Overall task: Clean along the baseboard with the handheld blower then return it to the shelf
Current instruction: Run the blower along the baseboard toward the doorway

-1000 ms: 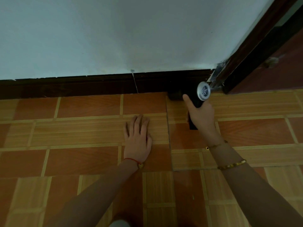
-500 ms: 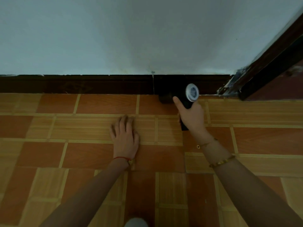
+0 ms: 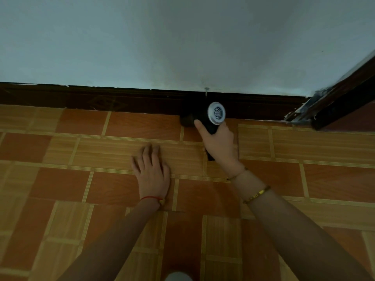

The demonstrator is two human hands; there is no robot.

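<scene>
Slid further left along the baseboard [image 3: 85, 102] – away from the right door frame [image 3: 343, 94]; right hand [image 3: 220, 142] gripping blower [image 3: 211, 120], left hand [image 3: 151, 171] spread flat on floor [image 3: 60, 183]; sweep ongoing, shelf later.

Right hand [image 3: 220, 146]: grips black blower [image 3: 210, 120], nozzle at baseboard [image 3: 121, 101]. Left hand [image 3: 151, 173]: flat on tiled floor [image 3: 60, 179].

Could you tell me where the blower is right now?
In the head view, the right hand holds the blower against the baseboard, right of centre, near the door frame.
</scene>
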